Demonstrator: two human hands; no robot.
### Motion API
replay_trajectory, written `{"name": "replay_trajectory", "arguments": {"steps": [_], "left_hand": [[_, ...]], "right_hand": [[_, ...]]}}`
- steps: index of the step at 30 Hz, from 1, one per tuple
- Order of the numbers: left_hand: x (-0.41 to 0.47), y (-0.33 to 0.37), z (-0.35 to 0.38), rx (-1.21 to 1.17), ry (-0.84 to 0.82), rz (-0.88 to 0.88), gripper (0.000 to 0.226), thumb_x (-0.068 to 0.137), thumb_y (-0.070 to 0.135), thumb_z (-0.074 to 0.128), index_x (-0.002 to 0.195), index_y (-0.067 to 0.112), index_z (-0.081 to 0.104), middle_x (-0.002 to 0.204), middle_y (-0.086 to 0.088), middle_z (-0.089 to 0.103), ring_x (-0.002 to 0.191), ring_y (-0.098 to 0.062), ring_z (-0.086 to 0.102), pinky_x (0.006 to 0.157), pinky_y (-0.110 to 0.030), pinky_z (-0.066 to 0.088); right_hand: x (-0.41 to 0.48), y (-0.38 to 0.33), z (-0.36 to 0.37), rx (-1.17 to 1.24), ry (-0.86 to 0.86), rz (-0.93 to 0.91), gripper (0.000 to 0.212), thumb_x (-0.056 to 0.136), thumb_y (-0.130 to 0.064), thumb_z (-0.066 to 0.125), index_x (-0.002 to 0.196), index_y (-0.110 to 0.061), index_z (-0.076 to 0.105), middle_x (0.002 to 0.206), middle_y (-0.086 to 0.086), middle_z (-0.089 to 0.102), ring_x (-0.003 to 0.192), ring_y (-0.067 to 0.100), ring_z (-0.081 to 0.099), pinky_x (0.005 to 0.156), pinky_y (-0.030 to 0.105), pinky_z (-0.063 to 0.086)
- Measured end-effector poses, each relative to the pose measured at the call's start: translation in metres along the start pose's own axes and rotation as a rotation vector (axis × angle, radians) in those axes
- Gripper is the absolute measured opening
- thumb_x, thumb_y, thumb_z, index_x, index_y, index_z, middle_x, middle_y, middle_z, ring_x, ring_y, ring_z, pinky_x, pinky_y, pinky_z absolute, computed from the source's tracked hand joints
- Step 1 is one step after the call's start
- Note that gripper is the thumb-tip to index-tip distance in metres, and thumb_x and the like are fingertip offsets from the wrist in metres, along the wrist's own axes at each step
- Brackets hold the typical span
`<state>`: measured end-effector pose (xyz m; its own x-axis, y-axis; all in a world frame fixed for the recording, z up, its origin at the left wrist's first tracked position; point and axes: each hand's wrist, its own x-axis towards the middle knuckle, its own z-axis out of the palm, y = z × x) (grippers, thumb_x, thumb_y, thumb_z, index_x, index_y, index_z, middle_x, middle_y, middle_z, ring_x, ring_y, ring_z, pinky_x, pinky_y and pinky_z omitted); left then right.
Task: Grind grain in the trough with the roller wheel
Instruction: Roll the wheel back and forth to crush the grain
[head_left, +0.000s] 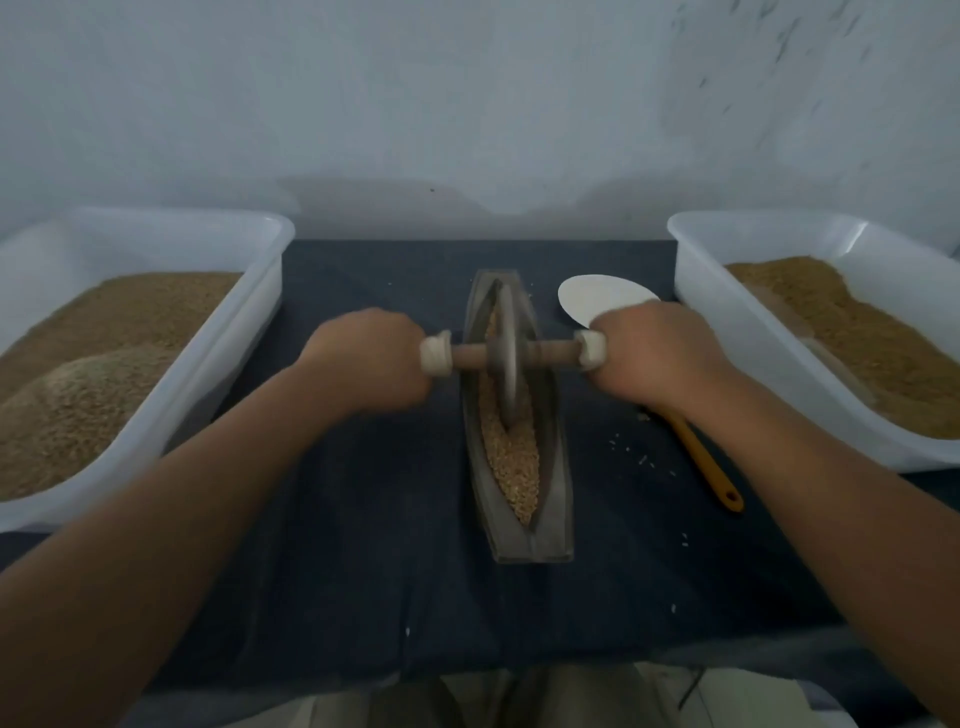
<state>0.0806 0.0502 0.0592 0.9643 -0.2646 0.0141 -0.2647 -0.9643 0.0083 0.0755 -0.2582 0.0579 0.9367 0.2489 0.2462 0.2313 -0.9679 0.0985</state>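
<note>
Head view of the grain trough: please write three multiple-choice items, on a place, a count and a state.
1. Where does the white spatula with the orange handle lie?
A. right of the grey boat-shaped trough
B. left of it
C. inside it
2. How many white plastic tubs stand on the dark blue cloth?
A. one
B. two
C. three
3. How do the hands hold the grey metal roller wheel?
A. both grip its wooden axle
B. only one grips it
C. neither touches it
Key: 1 A, its blade shows beyond the right hand; 2 B, left tub and right tub; 3 A, left hand and right hand each wrap one axle end.
</note>
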Motion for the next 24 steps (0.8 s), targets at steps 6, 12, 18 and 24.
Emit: {"name": "replay_trajectory", "arguments": {"steps": [6,12,18,24], "left_hand": [[0.035,0.005,-0.015,0.028,0.052,-0.02,0.022,0.081,0.043,0.063,0.074,0.022,0.06,0.074,0.004,0.061,0.07,-0.023,0.062,0.067,-0.035,0.051],[-0.05,-0.006,0.011,-0.034,-0.043,0.112,0.026,0.068,0.052,0.055,0.064,0.027,0.057,0.059,0.012,0.057,0.054,-0.005,0.054,0.048,-0.023,0.035],[0.013,-0.002,0.004,0.025,0.037,-0.031,0.025,0.079,0.048,0.06,0.071,0.025,0.061,0.073,0.006,0.064,0.065,-0.018,0.061,0.061,-0.032,0.05],[0.022,0.002,-0.012,0.023,-0.002,0.004,0.021,0.08,0.044,0.062,0.073,0.024,0.06,0.076,0.005,0.063,0.07,-0.021,0.062,0.066,-0.035,0.051]], "right_hand": [[0.029,-0.003,0.003,0.025,0.013,0.108,0.019,0.077,-0.038,0.052,0.066,-0.024,0.049,0.064,-0.006,0.053,0.057,0.014,0.047,0.055,0.031,0.043],[-0.041,0.004,-0.023,0.075,-0.237,-0.113,0.036,0.06,-0.068,0.038,0.089,-0.06,0.057,0.074,-0.043,0.058,0.046,0.002,0.054,0.043,0.026,0.037],[0.008,-0.002,0.004,0.015,0.121,0.01,0.03,0.079,-0.047,0.052,0.06,-0.025,0.044,0.055,-0.007,0.046,0.049,0.011,0.041,0.047,0.026,0.033],[0.018,-0.002,-0.003,0.037,-0.068,0.079,0.026,0.082,-0.046,0.051,0.066,-0.024,0.052,0.066,-0.006,0.055,0.059,0.014,0.05,0.055,0.031,0.042]]}}
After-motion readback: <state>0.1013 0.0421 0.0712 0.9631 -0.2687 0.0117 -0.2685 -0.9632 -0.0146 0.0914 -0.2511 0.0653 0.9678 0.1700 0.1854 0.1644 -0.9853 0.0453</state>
